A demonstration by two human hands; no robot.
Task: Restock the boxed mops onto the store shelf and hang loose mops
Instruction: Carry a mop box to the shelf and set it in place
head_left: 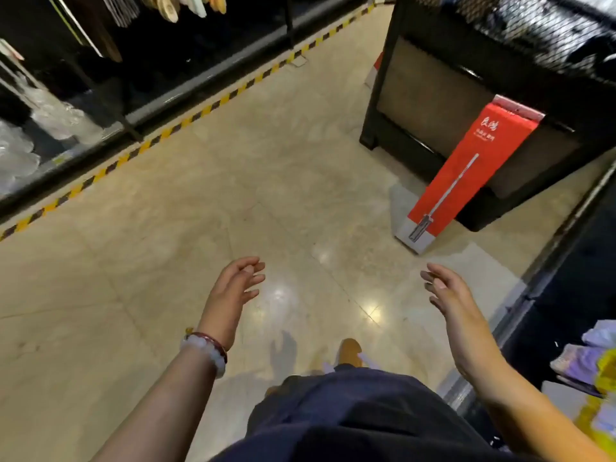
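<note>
A tall red and white boxed mop (pixel 466 181) stands on the floor at the right, leaning against a black display stand (pixel 430 81). A mop picture and white lettering are printed on its face. My left hand (pixel 238 285) hovers over the tiled floor with fingers loosely spread, holding nothing. My right hand (pixel 446 291) is stretched forward below the box, fingers relaxed and empty, a short way from the box's lower end. Neither hand touches the box.
A dark shelf unit (pixel 83 105) with clear glassware runs along the left behind yellow-black floor tape (pixel 186 120). Another dark shelf edge (pixel 546 261) lines the right side, with packaged goods (pixel 590 358) on it. My foot (pixel 350 351) is on the shiny floor.
</note>
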